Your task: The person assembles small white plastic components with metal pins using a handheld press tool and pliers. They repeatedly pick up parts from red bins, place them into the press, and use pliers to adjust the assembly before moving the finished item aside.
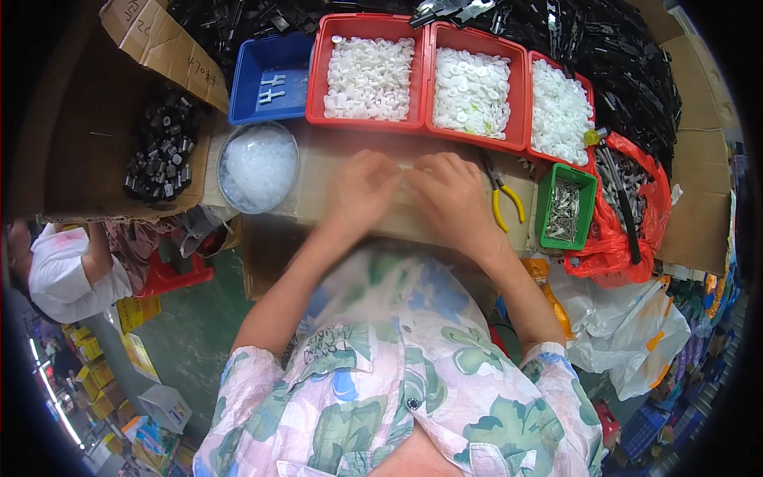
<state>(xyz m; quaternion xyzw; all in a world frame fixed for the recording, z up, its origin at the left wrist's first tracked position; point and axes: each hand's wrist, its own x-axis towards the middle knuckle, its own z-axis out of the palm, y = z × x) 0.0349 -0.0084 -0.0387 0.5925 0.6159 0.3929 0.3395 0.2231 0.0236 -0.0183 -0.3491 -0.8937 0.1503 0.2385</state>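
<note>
Both my hands meet over the cardboard-covered work surface (310, 199), fingertips close together. My left hand (366, 187) is slightly blurred, its fingers curled inward. Curled fingers also close my right hand (447, 187) from the other side. Whatever sits between them is too small or hidden to make out. Right of my right hand lie pliers (509, 205) with yellow handles. Just beyond my hands stand a red bin (314, 87) of small white plastic parts (369, 79) and another red bin (477, 141) of round white pieces (469, 87).
A bowl (258, 167) of translucent pieces and a blue bin (246, 67) stand left. A green box (589, 199) of metal pins, a third red bin (590, 95) and a red bag (608, 261) with a hammer-like tool (628, 211) are right. Black parts (620, 79) heap behind.
</note>
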